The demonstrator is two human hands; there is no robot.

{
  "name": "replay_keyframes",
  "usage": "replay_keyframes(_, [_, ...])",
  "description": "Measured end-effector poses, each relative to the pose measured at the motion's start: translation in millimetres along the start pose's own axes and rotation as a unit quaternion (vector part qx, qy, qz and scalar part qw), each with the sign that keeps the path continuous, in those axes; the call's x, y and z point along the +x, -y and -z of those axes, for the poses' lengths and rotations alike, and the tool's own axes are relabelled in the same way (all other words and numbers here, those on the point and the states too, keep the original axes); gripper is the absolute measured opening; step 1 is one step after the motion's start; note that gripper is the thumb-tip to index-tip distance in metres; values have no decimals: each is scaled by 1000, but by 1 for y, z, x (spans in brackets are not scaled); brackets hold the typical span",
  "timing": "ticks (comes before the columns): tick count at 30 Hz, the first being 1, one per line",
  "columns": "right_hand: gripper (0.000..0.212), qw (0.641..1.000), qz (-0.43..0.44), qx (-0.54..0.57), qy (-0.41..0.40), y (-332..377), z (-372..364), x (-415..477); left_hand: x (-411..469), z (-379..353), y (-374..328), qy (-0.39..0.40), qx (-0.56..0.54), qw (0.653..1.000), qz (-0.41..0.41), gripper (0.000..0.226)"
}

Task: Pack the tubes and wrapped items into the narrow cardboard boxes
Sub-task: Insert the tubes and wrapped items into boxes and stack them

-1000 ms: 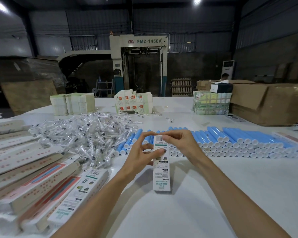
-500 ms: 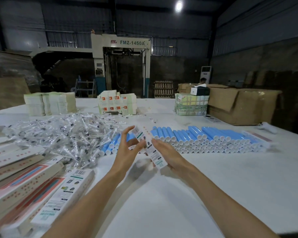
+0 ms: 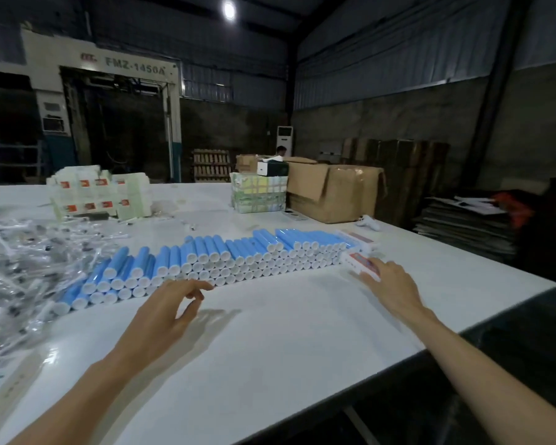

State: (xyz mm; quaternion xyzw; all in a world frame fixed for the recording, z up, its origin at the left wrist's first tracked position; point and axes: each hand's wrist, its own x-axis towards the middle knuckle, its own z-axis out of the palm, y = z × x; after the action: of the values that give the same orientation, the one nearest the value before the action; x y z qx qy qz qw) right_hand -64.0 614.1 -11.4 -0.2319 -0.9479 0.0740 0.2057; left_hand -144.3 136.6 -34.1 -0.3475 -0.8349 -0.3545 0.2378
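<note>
Touching a narrow cardboard box (image 3: 355, 261), right hand (image 3: 390, 285) grip spread flat, left hand (image 3: 167, 308) loose, empty, beside blue cylindrical tubes (image 3: 206, 248).

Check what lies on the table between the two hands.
Nothing: in the head view the white table between the left hand and right hand is bare. The stacked blue tubes lie just beyond that stretch.

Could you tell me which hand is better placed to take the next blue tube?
Probably the left hand: it hovers empty beside the near ends of the blue tubes, while the right hand is occupied, fingers resting on a narrow box at the stack's right.
</note>
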Motion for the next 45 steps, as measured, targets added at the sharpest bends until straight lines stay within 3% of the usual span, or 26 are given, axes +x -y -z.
replay_keyframes(4, [50,993,-34,-108,31,-57,1,14,-3,0,3,4,18,1000,-13,36])
replay_keyframes(18, [35,970,-158,-186,-13,-148,-8,61,1,-3,15,4,68,997,-22,38])
replay_keyframes(21, [39,969,-168,-178,-17,-161,-10,71,5,-3,16,16,79,997,-14,43])
replay_keyframes(24, [53,974,-135,-158,-86,-154,-15,71,5,-4,12,32,89,995,-13,38])
replay_keyframes(27, [46,981,-70,-82,-160,-106,-19,70,5,-1,5,44,75,996,-19,26])
replay_keyframes(29, [40,986,-31,-39,-159,-52,-19,65,5,0,3,53,80,995,-6,27])
replay_keyframes(32, [24,981,34,127,-145,45,-26,43,5,2,5,55,92,994,30,33])
replay_keyframes(34, [16,966,77,223,-107,109,-34,24,5,6,5,45,92,993,52,32])
replay_keyframes(40, [27,900,184,387,80,274,-64,-41,3,25,7,-5,105,988,112,27])
replay_keyframes(45, [38,847,219,467,126,361,-82,-95,4,50,2,-52,116,972,196,7])
